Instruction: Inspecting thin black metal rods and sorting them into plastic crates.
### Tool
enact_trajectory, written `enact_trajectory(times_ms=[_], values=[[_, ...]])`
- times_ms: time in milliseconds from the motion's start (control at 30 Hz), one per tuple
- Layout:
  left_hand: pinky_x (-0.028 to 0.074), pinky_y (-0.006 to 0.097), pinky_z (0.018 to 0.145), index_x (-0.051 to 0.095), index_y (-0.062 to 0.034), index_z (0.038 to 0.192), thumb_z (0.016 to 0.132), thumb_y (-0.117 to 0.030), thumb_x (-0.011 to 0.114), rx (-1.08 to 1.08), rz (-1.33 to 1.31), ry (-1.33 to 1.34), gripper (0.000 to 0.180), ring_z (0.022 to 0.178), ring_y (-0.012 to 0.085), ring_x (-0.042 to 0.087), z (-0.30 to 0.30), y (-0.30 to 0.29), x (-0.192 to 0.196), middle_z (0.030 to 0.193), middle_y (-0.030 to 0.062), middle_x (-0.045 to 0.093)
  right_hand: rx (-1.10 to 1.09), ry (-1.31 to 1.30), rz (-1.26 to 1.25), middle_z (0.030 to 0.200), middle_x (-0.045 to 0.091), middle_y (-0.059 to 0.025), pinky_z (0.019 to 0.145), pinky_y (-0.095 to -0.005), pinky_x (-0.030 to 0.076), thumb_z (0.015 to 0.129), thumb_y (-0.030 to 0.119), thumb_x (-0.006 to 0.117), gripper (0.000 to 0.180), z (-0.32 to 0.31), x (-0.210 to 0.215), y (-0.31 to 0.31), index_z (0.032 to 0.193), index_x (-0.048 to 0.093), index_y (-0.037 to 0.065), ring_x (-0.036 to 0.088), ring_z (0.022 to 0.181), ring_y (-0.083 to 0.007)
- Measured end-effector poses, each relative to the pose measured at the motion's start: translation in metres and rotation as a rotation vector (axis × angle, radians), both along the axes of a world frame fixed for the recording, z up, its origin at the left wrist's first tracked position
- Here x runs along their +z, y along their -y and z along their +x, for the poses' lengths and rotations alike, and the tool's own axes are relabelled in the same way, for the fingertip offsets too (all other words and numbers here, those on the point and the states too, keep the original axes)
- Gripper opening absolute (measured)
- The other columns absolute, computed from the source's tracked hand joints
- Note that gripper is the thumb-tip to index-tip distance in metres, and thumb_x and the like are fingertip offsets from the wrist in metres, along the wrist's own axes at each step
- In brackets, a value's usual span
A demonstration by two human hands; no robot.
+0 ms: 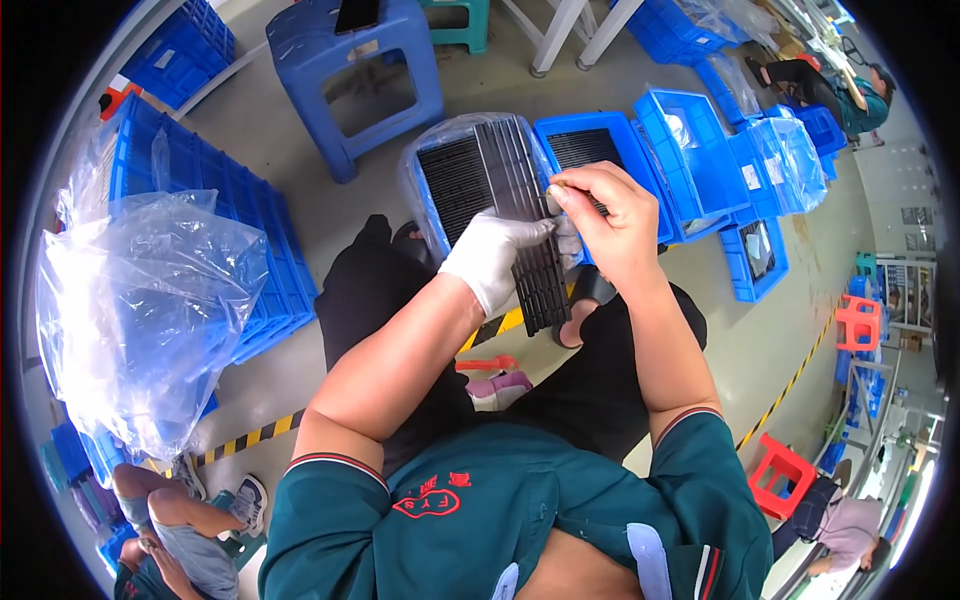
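My left hand, in a white glove, grips a bundle of long black slotted plastic strips lying side by side, its fingers wrapped round the far edge. The bundle is held at a slant above my knees. My bare right hand is beside its right edge, thumb and forefinger pinched together; anything between them is too small to tell. Beyond the bundle is a plastic-lined blue bin holding rows of black strips. To its right, another blue bin holds similar black parts, partly hidden by my right hand.
A blue stool carrying a dark flat device stands ahead. At left are stacked blue crates under clear plastic sheeting. More blue bins are at right. Other people sit at far right and lower left.
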State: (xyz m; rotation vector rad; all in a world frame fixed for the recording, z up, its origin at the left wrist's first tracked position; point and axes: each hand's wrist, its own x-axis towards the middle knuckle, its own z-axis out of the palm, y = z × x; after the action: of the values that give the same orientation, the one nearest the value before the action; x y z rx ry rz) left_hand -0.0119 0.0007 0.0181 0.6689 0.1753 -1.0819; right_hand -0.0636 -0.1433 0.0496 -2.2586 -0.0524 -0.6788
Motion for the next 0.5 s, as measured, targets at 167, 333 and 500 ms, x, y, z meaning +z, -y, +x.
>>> enact_trajectory(times_ms=[167, 333, 500], values=[[0.056, 0.039, 0.076, 0.058, 0.0010, 0.110, 0.088, 0.004, 0.053, 0.016, 0.007, 0.029, 0.023, 0.088, 0.0265, 0.067, 0.000, 0.000, 0.001, 0.098, 0.0135, 0.065, -0.009, -0.041, 0.024, 0.082, 0.066, -0.0060, 0.062, -0.0236, 0.047, 0.078, -0.001, 0.070, 0.012, 0.002, -0.001, 0.000, 0.090, 0.070, 0.003, 0.061, 0.073, -0.0129], [0.056, 0.039, 0.076, 0.058, 0.0007, 0.111, 0.088, 0.004, 0.053, 0.014, -0.007, 0.031, 0.023, 0.088, 0.0257, 0.067, 0.000, 0.001, 0.003, 0.098, 0.0128, 0.065, -0.005, 0.006, -0.012, 0.081, 0.066, -0.0063, 0.062, -0.0232, 0.047, 0.078, 0.000, 0.070, 0.012, 0.004, -0.002, 0.000, 0.090, 0.070, 0.003, 0.062, 0.072, -0.0131], [0.054, 0.034, 0.075, 0.062, 0.0009, 0.104, 0.085, 0.003, 0.058, 0.026, 0.017, 0.042, 0.020, 0.085, 0.0210, 0.065, 0.001, 0.000, -0.009, 0.094, 0.0098, 0.065, 0.072, 0.151, -0.427, 0.080, 0.065, -0.0053, 0.063, -0.0310, 0.047, 0.070, 0.002, 0.071, 0.015, 0.004, 0.006, -0.001, 0.084, 0.068, 0.006, 0.062, 0.070, -0.0211]])
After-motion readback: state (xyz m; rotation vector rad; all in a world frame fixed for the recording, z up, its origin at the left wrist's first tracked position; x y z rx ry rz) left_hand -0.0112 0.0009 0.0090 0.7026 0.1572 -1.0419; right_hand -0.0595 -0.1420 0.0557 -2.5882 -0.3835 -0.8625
